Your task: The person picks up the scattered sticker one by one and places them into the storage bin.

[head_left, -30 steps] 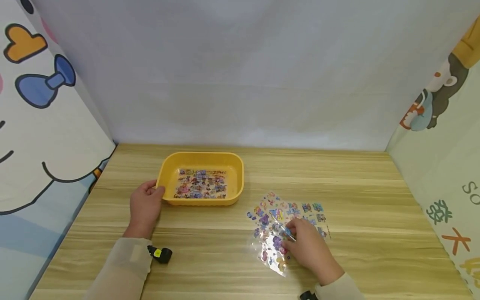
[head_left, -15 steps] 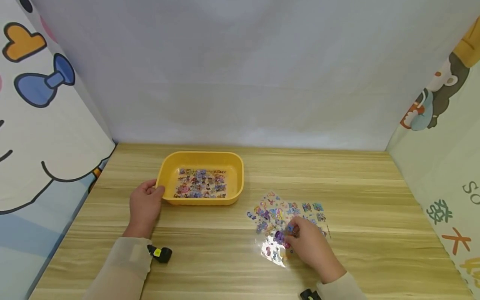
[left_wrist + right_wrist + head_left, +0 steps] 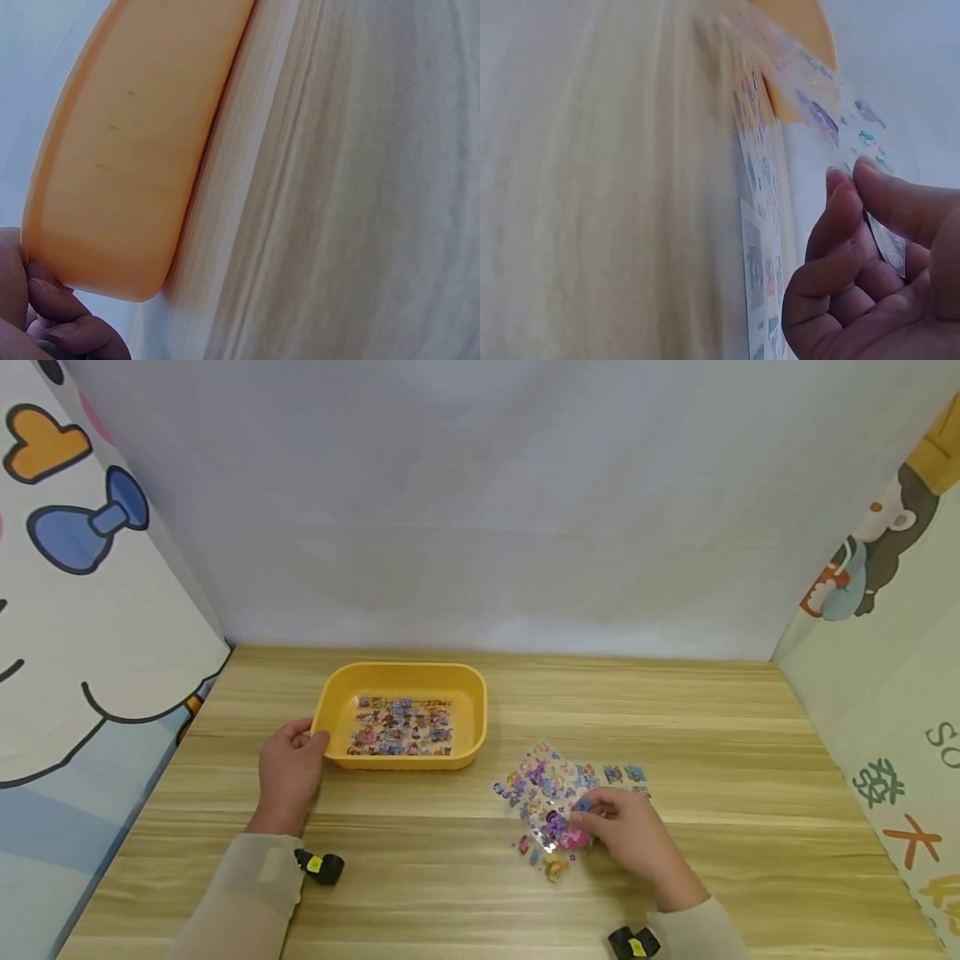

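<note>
A yellow tray [image 3: 474,727] stands on the left half of the table, with clear sticker sheets [image 3: 401,727] lying flat inside it. My left hand [image 3: 291,772] grips the tray's left front corner, thumb on the rim; in the left wrist view, curled fingers [image 3: 75,322] are at the tray's end. Between thumb and fingers my right hand [image 3: 633,831] pinches a transparent sticker sheet [image 3: 832,112], raised off the table. Under it, more sticker sheets [image 3: 626,774] lie overlapping on the table; the held sheet hides part of them.
The wood-grain table [image 3: 420,877] runs back to a pale cloth backdrop [image 3: 495,527]. Cartoon-printed panels flank it at the left [image 3: 112,635] and the right [image 3: 885,693]. Black wrist cameras [image 3: 321,867] are strapped at both sleeves.
My right hand has moved slightly right and lifted the pinched sticker sheet, whose front end has come up off the table. The left hand and the tray have stayed in place.
</note>
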A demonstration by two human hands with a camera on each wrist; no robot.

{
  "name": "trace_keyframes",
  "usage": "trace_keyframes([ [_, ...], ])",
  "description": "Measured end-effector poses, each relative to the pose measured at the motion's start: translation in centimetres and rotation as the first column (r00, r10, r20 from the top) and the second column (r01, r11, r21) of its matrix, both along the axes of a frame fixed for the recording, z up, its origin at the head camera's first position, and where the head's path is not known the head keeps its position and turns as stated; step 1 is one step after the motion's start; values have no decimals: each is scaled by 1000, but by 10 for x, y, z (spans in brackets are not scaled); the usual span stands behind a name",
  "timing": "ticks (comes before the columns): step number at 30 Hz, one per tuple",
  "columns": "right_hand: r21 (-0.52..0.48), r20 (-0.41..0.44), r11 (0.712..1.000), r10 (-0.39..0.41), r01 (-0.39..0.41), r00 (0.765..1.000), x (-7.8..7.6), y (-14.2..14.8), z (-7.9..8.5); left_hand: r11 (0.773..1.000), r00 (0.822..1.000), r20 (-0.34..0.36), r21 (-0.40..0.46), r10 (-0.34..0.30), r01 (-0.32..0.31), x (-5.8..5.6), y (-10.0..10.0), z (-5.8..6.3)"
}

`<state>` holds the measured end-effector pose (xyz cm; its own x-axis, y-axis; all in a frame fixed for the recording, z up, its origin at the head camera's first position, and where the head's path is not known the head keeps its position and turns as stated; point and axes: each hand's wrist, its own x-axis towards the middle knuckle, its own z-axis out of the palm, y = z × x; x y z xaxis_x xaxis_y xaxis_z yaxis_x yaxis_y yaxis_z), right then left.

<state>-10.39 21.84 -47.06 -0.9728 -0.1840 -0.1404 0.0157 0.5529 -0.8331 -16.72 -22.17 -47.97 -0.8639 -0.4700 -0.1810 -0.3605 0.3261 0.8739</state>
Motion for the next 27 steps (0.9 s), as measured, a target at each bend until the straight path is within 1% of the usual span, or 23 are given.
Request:
trace_keyframes([
  [3, -42, 5, 999, -7, 7, 1000, -2, 2, 0, 1000, 1000, 4, 4, 1, -1, 0, 0, 0],
  [10, -155, 101, 985, -61, 77, 993, -8, 3, -2, 1000, 1000, -10, 12, -15, 15, 2, 0, 2],
  [11, -167, 102, 983, -62, 79, 993, -9, 3, -2, 1000, 1000, -12, 11, -17, 17, 2, 0, 2],
  [17, -220, 131, 967, -98, 126, 986, -14, 5, 1, 1000, 1000, -15, 2, -19, 19, 3, 0, 4],
  [21, -265, 159, 949, -134, 173, 978, -18, 6, 4, 1000, 1000, -14, -3, -15, 15, 2, 0, 4],
  [25, -302, 183, 933, -146, 197, 972, -23, 5, 7, 1000, 1000, -16, -2, -18, 18, 2, 0, 3],
  [27, -304, 203, 931, -143, 201, 969, -25, 5, 8, 1000, 1000, -16, -1, -16, 16, 2, 0, 3],
])
